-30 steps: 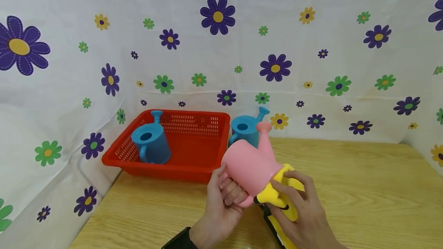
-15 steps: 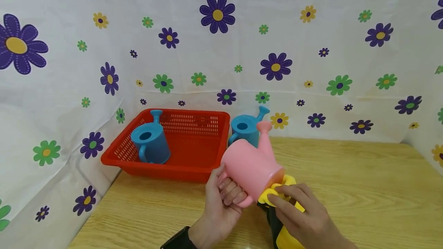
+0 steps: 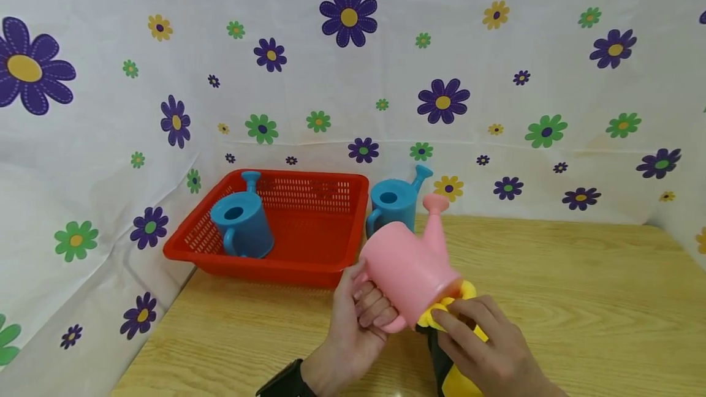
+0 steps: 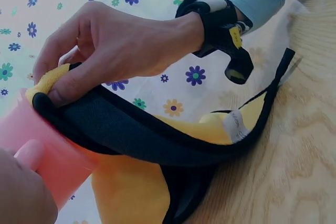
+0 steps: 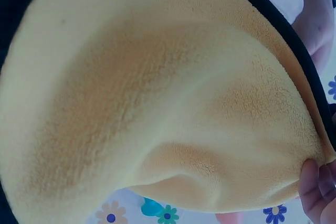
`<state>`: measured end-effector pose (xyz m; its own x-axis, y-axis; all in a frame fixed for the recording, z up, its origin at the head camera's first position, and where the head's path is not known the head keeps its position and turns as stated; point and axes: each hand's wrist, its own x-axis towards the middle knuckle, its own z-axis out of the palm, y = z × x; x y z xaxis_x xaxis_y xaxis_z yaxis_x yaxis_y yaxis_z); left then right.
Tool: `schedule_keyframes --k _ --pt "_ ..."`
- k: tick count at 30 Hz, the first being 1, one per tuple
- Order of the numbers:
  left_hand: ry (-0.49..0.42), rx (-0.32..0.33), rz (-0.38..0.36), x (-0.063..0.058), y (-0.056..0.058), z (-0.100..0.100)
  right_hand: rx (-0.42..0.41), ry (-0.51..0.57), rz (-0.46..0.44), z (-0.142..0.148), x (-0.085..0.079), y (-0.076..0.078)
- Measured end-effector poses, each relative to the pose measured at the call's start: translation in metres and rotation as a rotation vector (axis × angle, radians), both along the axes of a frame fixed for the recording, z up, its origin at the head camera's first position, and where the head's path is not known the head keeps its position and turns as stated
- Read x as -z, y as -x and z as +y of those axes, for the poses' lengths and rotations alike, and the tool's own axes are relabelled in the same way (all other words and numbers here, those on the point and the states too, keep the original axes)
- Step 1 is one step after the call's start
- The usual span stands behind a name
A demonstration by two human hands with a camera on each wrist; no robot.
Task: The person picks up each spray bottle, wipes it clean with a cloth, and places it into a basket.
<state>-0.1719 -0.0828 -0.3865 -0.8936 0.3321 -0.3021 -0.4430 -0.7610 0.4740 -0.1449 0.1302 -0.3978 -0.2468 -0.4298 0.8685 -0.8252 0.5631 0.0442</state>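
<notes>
My left hand (image 3: 361, 323) grips the handle of a pink watering can (image 3: 408, 268), fingers curled round it. The can is tilted, its base toward the lower right and its spout pointing up. My right hand (image 3: 488, 348) pinches a yellow cloth (image 3: 458, 381) with black edging and holds it against the base. In the left wrist view the dark strip of the cloth (image 4: 131, 124) hangs from the right hand (image 4: 100, 45) down to the table. Fuzzy yellow cloth (image 5: 157, 103) fills most of the right wrist view. The can's top opening is hidden.
A red plastic basket (image 3: 265, 271) stands at the left, with a blue watering can (image 3: 245, 228) inside. Another blue watering can (image 3: 397, 204) stands just right of it. Behind the wooden table (image 3: 579, 299) hangs a white flowered sheet (image 3: 309, 90).
My right hand has moved the cloth down from the base's edge, baring more of the rim, and then kept it low against the base. My left hand still holds the can, nearly unmoved.
</notes>
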Motion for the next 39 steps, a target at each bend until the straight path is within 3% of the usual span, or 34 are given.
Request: schedule_keyframes --k 10,18,30,39 --pt "0.032 0.024 -0.043 0.005 -0.002 -0.004 0.116 0.113 0.055 0.013 -0.006 0.008" --pt "0.011 0.03 -0.026 0.005 -0.002 -0.005 0.228 0.187 -0.004 0.026 -0.015 0.015" --pt "-0.025 0.043 -0.02 0.004 -0.002 -0.007 0.171 0.197 0.034 0.027 -0.015 0.012" --pt "-0.033 0.051 -0.023 0.006 -0.004 -0.008 0.151 0.187 -0.001 0.024 -0.01 0.01"
